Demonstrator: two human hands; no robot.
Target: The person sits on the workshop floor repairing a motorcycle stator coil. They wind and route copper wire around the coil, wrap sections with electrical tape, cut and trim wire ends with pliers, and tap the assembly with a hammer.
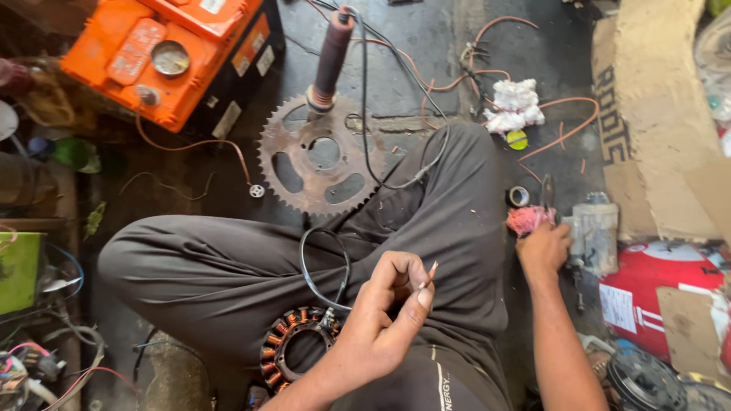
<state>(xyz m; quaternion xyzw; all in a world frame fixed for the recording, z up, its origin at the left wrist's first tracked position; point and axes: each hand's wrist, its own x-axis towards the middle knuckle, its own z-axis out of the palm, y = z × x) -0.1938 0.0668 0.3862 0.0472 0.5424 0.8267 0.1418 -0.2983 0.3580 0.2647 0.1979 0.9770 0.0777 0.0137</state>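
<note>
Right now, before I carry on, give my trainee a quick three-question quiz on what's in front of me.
1. True or false: the left hand pinches a thin wire end between its fingertips.
2. What does the right hand reach to? A) the sprocket B) the pink rag C) the orange battery
3. Which copper-wound part rests on the lap beside the left hand?

Key
1. True; the wire tip sticks up above the thumb.
2. B; the right hand touches the pink rag on the floor, next to a tape roll.
3. The stator, with a black cable looping up from it.
</note>
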